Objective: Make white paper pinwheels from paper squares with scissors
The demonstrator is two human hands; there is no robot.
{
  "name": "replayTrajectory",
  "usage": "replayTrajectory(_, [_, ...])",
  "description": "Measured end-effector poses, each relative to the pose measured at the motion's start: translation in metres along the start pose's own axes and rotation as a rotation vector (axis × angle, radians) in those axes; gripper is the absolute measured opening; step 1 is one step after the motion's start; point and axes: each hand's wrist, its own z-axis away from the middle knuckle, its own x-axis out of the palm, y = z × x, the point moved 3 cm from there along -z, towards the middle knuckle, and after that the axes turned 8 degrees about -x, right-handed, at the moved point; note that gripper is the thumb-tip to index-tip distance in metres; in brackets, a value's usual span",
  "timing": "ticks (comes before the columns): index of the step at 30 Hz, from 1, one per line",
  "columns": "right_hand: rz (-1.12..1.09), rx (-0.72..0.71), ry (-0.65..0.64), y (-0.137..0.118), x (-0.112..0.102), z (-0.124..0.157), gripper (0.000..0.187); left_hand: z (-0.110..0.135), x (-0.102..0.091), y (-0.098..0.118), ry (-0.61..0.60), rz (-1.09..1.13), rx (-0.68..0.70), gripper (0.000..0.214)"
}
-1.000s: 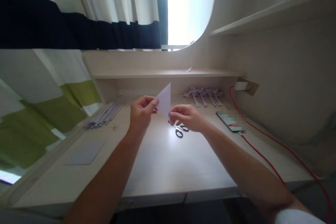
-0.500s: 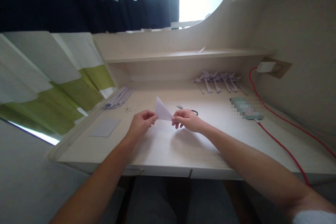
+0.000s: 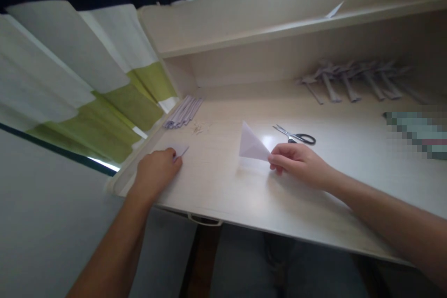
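Observation:
My right hand [image 3: 296, 163] pinches one corner of a white paper [image 3: 251, 144] folded into a triangle, held just above the desk. At the desk's left side, my left hand [image 3: 157, 170] has its thumb and fingers closed on the edge of a square paper [image 3: 180, 150]. Most of that square is hidden under the hand, so whether it is one sheet or a stack I cannot tell. Scissors [image 3: 295, 136] with dark handles lie just behind my right hand, their blades pointing to the back left.
Rolled paper sticks [image 3: 183, 111] lie at the back left, with small pale bits [image 3: 199, 127] beside them. Several paper pinwheels on sticks [image 3: 352, 79] rest at the back right. A phone [image 3: 419, 132], blurred out, lies at the right. Another folded paper [image 3: 335, 10] sits on the shelf [image 3: 244, 37].
My left hand has let go of the folded triangle and moved left onto the square paper. The triangle stays in my right hand. The view has turned left and down.

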Motion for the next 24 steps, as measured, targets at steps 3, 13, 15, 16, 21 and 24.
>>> replayTrajectory(3, [0.017, 0.032, -0.007, -0.001, 0.001, 0.001, 0.037, -0.004, 0.001, 0.004, 0.031, -0.079, 0.020, 0.049])
replayTrajectory(13, [0.035, 0.023, -0.026, 0.011, 0.001, 0.001, 0.046, -0.001, 0.003, 0.002, 0.059, -0.161, 0.018, 0.048])
replayTrajectory(15, [0.039, 0.036, -0.022, 0.012, -0.001, 0.001, 0.047, -0.005, 0.005, 0.004, 0.051, -0.191, 0.034, 0.046])
replayTrajectory(16, [0.037, 0.041, -0.019, 0.013, -0.001, 0.001, 0.047, -0.008, 0.005, 0.005, 0.054, -0.206, 0.037, 0.044])
replayTrajectory(21, [0.020, 0.017, 0.019, 0.012, -0.002, 0.001, 0.044, -0.018, 0.006, 0.004, 0.157, -0.164, -0.034, 0.037])
replayTrajectory(24, [0.014, 0.006, 0.022, 0.009, -0.002, 0.000, 0.044, -0.006, 0.004, 0.003, 0.197, 0.030, -0.067, 0.030])
